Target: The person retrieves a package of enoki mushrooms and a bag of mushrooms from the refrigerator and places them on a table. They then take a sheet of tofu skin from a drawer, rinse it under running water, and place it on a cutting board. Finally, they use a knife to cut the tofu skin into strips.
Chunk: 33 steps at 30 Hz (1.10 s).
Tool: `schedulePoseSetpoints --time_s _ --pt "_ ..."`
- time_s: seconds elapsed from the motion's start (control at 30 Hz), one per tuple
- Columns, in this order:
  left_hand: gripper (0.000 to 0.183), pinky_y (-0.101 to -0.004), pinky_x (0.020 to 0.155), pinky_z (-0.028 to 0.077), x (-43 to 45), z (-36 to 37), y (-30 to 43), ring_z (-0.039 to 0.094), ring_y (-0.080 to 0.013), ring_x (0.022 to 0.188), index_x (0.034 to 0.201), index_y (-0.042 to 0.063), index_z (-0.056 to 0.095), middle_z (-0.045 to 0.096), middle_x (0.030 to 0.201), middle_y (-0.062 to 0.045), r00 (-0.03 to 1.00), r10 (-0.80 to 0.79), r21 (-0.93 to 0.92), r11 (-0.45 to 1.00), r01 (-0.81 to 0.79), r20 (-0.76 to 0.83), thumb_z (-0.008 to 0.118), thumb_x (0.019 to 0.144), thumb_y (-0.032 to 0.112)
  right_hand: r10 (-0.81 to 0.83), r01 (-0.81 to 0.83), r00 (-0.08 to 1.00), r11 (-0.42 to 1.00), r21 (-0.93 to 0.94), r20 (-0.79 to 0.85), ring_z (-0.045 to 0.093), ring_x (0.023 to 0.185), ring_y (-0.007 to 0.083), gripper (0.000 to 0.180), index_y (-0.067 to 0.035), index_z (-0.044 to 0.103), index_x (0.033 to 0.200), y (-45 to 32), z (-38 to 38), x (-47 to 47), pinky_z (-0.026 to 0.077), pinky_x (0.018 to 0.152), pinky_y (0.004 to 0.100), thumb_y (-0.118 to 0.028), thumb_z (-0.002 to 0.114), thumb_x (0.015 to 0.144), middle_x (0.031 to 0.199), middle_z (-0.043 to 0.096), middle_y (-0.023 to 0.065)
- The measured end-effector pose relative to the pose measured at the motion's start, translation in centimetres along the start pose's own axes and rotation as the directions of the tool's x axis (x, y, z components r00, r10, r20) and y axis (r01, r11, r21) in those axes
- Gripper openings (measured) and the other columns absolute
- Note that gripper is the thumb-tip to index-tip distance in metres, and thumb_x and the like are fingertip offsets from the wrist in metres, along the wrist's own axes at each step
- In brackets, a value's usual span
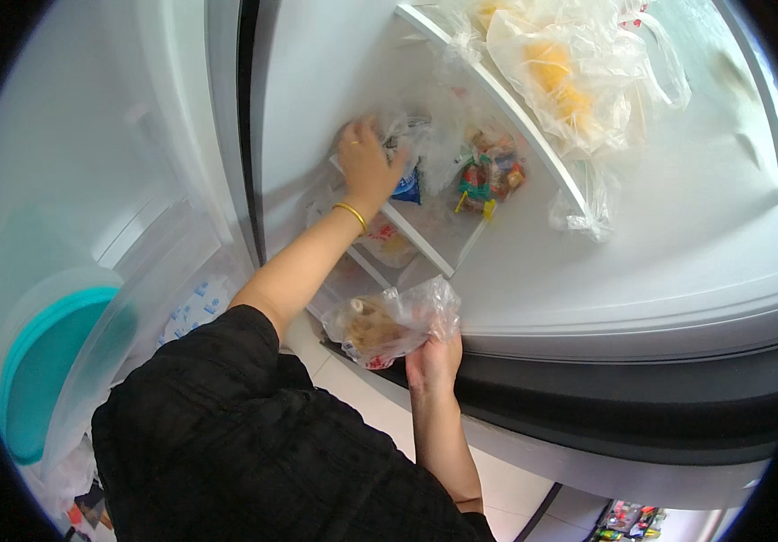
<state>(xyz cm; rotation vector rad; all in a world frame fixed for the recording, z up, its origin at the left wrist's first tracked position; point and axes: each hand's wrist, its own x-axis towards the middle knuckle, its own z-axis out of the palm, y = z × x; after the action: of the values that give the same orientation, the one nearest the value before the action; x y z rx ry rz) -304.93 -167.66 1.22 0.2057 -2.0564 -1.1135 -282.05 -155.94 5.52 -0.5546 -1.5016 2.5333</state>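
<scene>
My left hand (370, 162), with a ring and a gold bangle, reaches into the open refrigerator at clear plastic bags and a blue packet (408, 187) on a shelf; whether its fingers grip anything is unclear. Lower down, my right hand (435, 352) holds a clear plastic bag (382, 325) with light brown food in it, in front of the lower shelves. Right of my left hand lie small colourful wrapped packets (487, 176) with a yellow tie.
Knotted plastic bags with yellow food (558, 81) rest on the upper shelf, whose white edge (524, 129) slants across. At left are a container with a teal rim (57, 366) and a transparent bin (111, 325). The refrigerator door (633, 386) curves at right above a tiled floor (362, 406).
</scene>
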Motion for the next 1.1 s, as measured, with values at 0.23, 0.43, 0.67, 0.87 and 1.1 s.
schedulePoseSetpoints --time_s 0.23,0.43,0.67,0.87,1.1 --pt "0.050 -0.0611 0.099 0.004 0.0 2.9 3.5 0.020 -0.0342 0.128 0.115 0.010 0.054 0.031 0.135 -0.017 0.668 0.627 -0.002 0.730 -0.684 0.399 0.055 0.076 0.040 -0.017 0.017 1.000 1.000 -0.025 0.004 0.052 0.092 0.0191 0.024 -0.002 0.049 0.107 0.0 0.2 -0.2 0.042 0.084 0.0337 -0.012 0.052 0.086 0.100 0.054 0.0071" --pt "0.037 -0.0601 0.100 0.003 1.4 3.4 3.1 0.023 -0.0350 0.127 0.101 0.008 0.063 0.039 0.130 -0.016 0.689 0.219 0.315 0.766 -0.560 0.691 0.050 0.079 0.034 -0.009 0.010 1.000 1.000 -0.030 0.024 0.051 0.097 0.0191 0.027 -0.001 0.047 0.112 -0.1 0.1 -0.2 0.041 0.087 0.0338 -0.014 0.049 0.089 0.105 0.053 0.0077" --pt "0.030 -0.0525 0.099 0.020 2.8 8.3 7.8 0.037 -0.0309 0.117 0.097 0.007 0.062 0.047 0.121 -0.008 0.499 0.764 0.023 0.538 -0.843 0.410 0.054 0.074 0.025 -0.022 0.023 1.000 0.997 -0.072 0.017 0.051 0.096 0.0185 0.026 -0.002 0.048 0.112 0.1 -0.2 -0.2 0.040 0.087 0.0330 -0.014 0.048 0.089 0.105 0.053 0.0071" --pt "0.033 -0.0406 0.096 0.029 7.5 17.8 6.5 0.044 -0.0213 0.109 0.110 0.008 0.054 0.050 0.116 -0.005 0.629 0.533 -0.328 0.845 -0.422 0.565 0.050 0.079 0.021 -0.071 0.072 0.997 0.995 -0.063 0.020 0.051 0.096 0.0189 0.027 -0.002 0.048 0.112 -0.1 0.6 -0.5 0.041 0.086 0.0335 -0.011 0.051 0.086 0.105 0.053 0.0071" --pt "0.050 -0.0497 0.100 0.015 9.2 13.1 5.0 0.033 -0.0342 0.118 0.115 0.005 0.053 0.053 0.116 -0.012 0.672 0.256 0.531 0.447 -0.720 0.695 0.055 0.073 0.034 -0.028 0.028 0.999 1.000 -0.004 -0.018 0.051 0.096 0.0208 0.028 -0.003 0.046 0.114 -0.2 0.5 -0.7 0.041 0.087 0.0365 -0.009 0.051 0.086 0.105 0.053 0.0077"
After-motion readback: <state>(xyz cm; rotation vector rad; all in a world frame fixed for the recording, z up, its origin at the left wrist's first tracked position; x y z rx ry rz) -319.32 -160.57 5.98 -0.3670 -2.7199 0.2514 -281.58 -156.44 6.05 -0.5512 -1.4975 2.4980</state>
